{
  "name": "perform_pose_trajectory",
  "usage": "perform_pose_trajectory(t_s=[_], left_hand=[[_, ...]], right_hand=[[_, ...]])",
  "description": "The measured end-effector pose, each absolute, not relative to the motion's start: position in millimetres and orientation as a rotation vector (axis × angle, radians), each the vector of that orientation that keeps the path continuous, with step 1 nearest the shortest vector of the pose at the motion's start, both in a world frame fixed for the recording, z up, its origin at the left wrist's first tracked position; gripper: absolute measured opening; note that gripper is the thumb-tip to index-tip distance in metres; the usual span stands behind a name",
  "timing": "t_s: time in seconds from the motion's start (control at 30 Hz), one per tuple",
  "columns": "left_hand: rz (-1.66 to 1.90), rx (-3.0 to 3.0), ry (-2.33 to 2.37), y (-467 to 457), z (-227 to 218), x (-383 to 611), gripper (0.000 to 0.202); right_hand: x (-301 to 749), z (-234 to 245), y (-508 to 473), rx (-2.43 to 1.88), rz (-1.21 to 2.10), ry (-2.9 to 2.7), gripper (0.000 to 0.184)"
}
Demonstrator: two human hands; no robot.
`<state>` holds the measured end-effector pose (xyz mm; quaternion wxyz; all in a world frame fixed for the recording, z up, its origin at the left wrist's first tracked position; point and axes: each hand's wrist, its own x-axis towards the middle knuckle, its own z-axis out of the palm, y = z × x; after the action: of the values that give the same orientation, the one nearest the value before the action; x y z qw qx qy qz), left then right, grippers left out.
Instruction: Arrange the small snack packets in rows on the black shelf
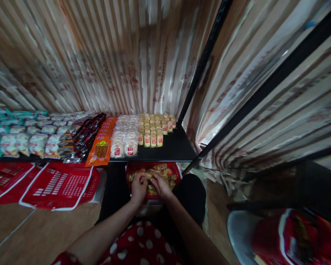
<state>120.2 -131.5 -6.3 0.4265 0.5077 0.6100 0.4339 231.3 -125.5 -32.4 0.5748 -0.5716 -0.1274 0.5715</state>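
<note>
A red basket (179, 173) stands between my knees, below the shelf edge, with many small yellow-wrapped snack packets (162, 167) lying loose in it. Over this basket my left hand (139, 187) and my right hand (160, 185) come close together, fingers curled. Between their fingertips is a yellow snack packet (146, 175), partly covered by the fingers. On the black shelf (179, 147) just ahead, similar yellow packets (153, 140) with red labels stand in rows, the front right part stepping back. Left of them are rows of clear-wrapped round white packets (124, 147).
Farther left on the shelf lie an orange snack bag (100, 147), dark red packets (84, 136) and white packets (38, 143). Red baskets (57, 184) sit below at left. A black post (201, 62) rises at the shelf's right corner. At lower right is a grey-white tub (237, 232).
</note>
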Motion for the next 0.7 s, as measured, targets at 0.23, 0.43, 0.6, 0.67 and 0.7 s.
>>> perform_pose_trajectory(t_s=[0.23, 0.43, 0.6, 0.67, 0.7], left_hand=[[1.188, 1.137, 1.49, -132.5, 2.1, 110.8, 0.011], [1.189, 0.958, 1.517, -131.0, -4.5, 99.2, 0.023], [1.152, 0.807, 1.45, -129.0, 3.1, 94.1, 0.034], [1.146, 0.797, 1.448, -126.0, 4.6, 93.2, 0.038], [1.143, 0.808, 1.452, -124.1, 4.5, 93.1, 0.039]], right_hand=[[230.6, -8.2, -143.9, -1.303, 1.433, -0.197, 0.008], [231.8, -7.5, -147.2, -1.455, 1.475, -0.407, 0.006], [231.2, -13.7, -143.4, -1.475, 1.511, -0.585, 0.017], [232.2, -18.2, -141.7, -1.476, 1.507, -0.665, 0.024], [233.1, -20.8, -140.8, -1.479, 1.498, -0.705, 0.028]])
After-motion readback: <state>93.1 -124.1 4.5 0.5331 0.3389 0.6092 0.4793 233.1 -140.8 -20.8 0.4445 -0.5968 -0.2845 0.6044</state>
